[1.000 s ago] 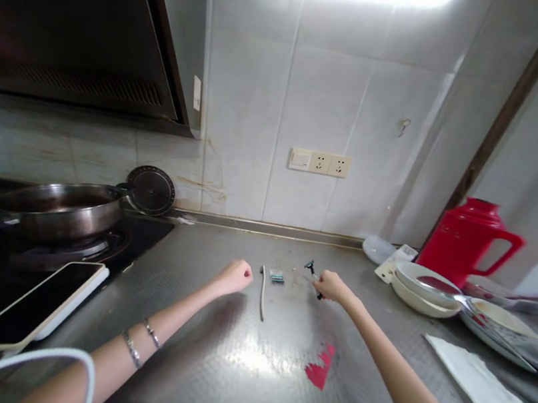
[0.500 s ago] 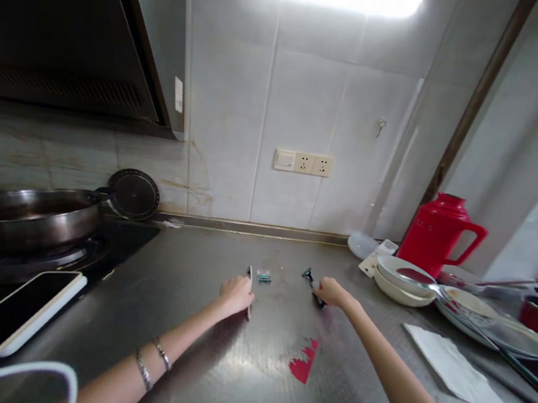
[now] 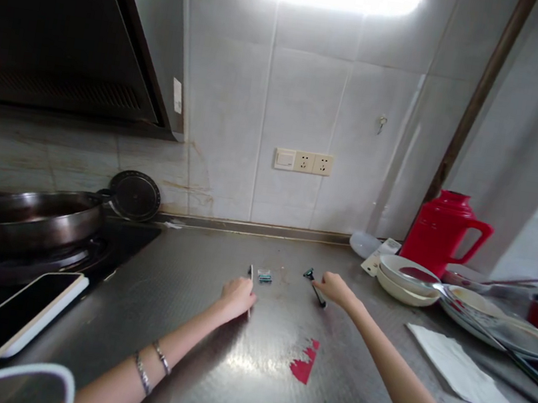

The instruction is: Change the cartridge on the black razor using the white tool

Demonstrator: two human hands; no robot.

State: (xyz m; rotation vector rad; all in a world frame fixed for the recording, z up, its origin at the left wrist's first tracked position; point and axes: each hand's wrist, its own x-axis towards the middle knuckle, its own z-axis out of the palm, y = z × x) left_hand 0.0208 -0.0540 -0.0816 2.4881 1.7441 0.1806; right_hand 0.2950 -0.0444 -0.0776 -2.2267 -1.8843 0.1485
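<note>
My left hand [image 3: 237,298] is closed around a thin pale strip [image 3: 252,271], seen edge-on. Its ends stick out above and below the fingers, and its kind cannot be made out. Just right of it, a small clear pack of teal razor cartridges [image 3: 264,277] lies on the steel counter [image 3: 192,378]. A dark razor [image 3: 319,296] with a teal head lies slanted further right. Over its upper handle, my right hand [image 3: 337,288] has its fingers partly curled and a fingertip at the razor's neck. Most of the handle shows free of the fingers.
A torn red piece [image 3: 304,363] lies in front. To the right are stacked bowls [image 3: 404,292], a red thermos jug [image 3: 439,233] and a white paper sheet [image 3: 461,368]. A phone [image 3: 3,317] and a pan [image 3: 34,214] on the stove are at left.
My right hand has lifted slightly off the razor's handle, leaving more of it visible. The razor stays in place. My left hand has slid slightly along the pale strip.
</note>
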